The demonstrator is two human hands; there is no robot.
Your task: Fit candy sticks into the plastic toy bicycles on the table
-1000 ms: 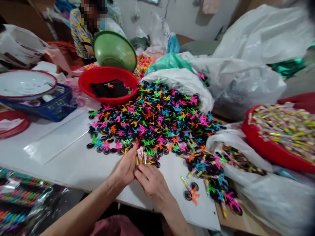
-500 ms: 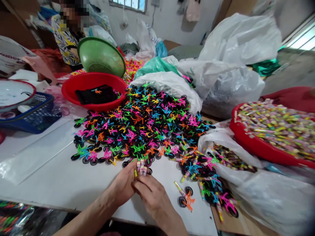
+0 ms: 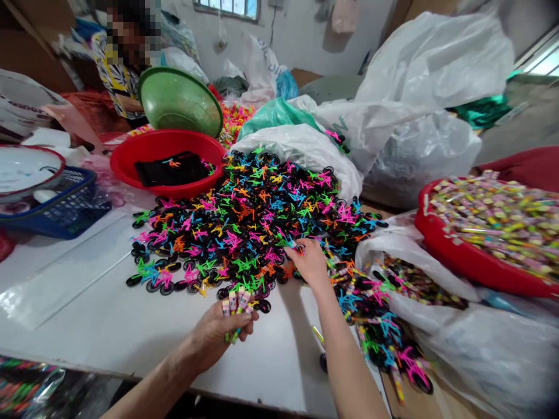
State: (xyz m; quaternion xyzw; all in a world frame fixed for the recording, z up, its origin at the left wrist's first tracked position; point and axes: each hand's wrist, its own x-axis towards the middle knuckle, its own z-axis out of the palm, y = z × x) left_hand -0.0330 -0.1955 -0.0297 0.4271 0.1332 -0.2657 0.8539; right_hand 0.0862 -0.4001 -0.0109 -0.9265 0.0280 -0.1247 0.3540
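Note:
Several small wrapped sticks (image 3: 236, 305), pale at one end and yellow-green at the other, are bunched in my left hand (image 3: 227, 326), its thumb pressed across them. My right hand (image 3: 308, 262) reaches over the near right side of a large pile of tiny coloured plastic bicycles (image 3: 248, 215) with black wheels. Its fingertips are closed at the pile, and whatever they may hold is too small to make out. More wrapped sticks lie mixed among bicycles to the right. One stick (image 3: 317, 334) lies beside my right forearm, partly hidden by it.
Behind the pile sit a red basin (image 3: 168, 189) with a black item and a tilted green basin (image 3: 179, 102). A blue basket (image 3: 65, 212) is at left. At right are white bags (image 3: 476, 343) and a red container (image 3: 471, 259) of sticks. A person (image 3: 124, 87) stands back left.
My right hand has left my left hand and moved up and right to the pile. My left hand has shifted slightly left and down, showing the bunched sticks more fully.

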